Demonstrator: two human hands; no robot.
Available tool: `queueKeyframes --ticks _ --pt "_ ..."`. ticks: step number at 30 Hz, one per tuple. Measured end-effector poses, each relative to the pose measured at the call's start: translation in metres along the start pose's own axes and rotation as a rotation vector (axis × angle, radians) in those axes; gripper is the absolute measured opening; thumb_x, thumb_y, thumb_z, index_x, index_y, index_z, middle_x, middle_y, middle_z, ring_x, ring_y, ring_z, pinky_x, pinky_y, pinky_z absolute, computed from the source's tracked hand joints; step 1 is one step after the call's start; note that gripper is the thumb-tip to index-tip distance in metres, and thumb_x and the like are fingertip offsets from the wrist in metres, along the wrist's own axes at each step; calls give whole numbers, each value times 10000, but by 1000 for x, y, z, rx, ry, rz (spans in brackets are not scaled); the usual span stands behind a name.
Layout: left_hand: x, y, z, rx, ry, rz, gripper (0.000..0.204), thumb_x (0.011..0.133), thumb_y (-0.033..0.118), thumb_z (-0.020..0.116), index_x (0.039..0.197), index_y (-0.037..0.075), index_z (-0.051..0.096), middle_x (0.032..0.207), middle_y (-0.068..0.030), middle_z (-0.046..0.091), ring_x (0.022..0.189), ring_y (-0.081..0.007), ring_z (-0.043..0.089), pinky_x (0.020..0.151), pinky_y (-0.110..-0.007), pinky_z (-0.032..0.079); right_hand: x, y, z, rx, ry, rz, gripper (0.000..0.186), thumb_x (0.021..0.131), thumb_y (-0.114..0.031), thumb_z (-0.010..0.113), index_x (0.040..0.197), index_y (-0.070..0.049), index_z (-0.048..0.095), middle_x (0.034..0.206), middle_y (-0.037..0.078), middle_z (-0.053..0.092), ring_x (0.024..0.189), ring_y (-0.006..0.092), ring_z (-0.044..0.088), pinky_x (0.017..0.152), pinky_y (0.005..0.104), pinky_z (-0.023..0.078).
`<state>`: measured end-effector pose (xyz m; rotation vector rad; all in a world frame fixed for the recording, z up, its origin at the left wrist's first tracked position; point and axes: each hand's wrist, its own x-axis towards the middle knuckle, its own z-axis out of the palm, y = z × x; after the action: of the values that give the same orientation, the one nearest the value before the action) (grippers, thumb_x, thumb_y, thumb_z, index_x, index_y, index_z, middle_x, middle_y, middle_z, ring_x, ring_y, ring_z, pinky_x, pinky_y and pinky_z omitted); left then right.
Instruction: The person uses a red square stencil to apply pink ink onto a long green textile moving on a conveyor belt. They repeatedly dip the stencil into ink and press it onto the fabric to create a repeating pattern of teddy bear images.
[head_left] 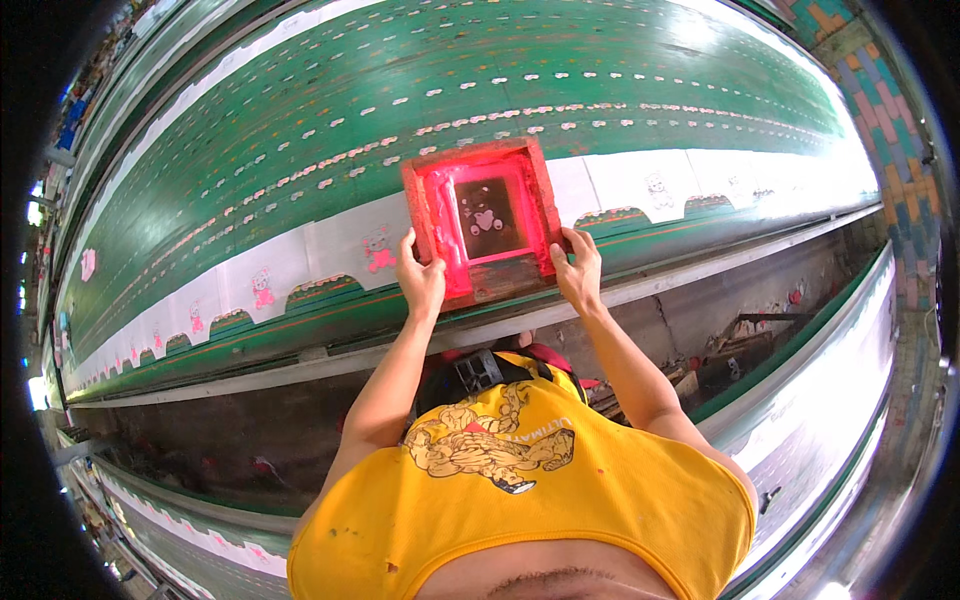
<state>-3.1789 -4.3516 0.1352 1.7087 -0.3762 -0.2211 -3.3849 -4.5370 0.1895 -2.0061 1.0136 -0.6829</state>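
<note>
Gripping the red screen-printing frame (484,218) at its near corners, we are curling left hand (421,278) and right hand (579,272) fingers around its edges; it is lying on white fabric pieces (330,245) on the green table (400,70).

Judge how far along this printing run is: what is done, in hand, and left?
Done: white pieces on the left carry pink bears. In hand: left hand and right hand hold the red screen frame on one piece. Left: pieces on the right show only faint outlines.
</note>
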Motion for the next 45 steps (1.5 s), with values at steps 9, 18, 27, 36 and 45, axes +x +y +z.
queueKeyframes --ticks 9,18,27,36,45 --pt "-29 9 87 142 -8 -50 619 723 -53 650 1336 -80 567 1281 -256 660 1215 -349 645 1053 -397 487 27 65 -69 -69 -73 3 459 887 -185 692 1254 86 639 1175 210 653 1047 336 662 952 401 517" --pt "-33 38 93 266 1 -80 624 725 -44 633 1347 -54 578 1187 -238 714 1081 -315 711 966 -385 524 33 80 -76 23 -122 2 400 907 -155 681 1237 69 653 1149 207 660 1037 327 690 923 392 537" --pt "-32 34 95 336 -7 -73 604 731 -22 657 1330 -42 583 1205 -260 699 1102 -368 697 966 -418 525 25 43 -90 -39 -178 -423 388 799 -119 756 1152 17 672 1210 191 623 1162 391 577 1031 464 471" --pt "-32 18 96 434 -9 11 583 756 5 669 1331 -28 580 1273 -268 665 1173 -428 646 1016 -461 505 22 15 -62 -254 -436 -666 346 714 -74 738 1050 -22 672 1105 131 641 1088 350 591 980 466 482" --pt "-33 22 96 439 -14 33 564 764 2 662 1320 -39 580 1295 -276 651 1212 -427 627 1039 -469 494 19 18 -65 -263 -410 -685 420 680 17 655 1098 -13 641 1107 138 659 1084 345 623 960 454 504"
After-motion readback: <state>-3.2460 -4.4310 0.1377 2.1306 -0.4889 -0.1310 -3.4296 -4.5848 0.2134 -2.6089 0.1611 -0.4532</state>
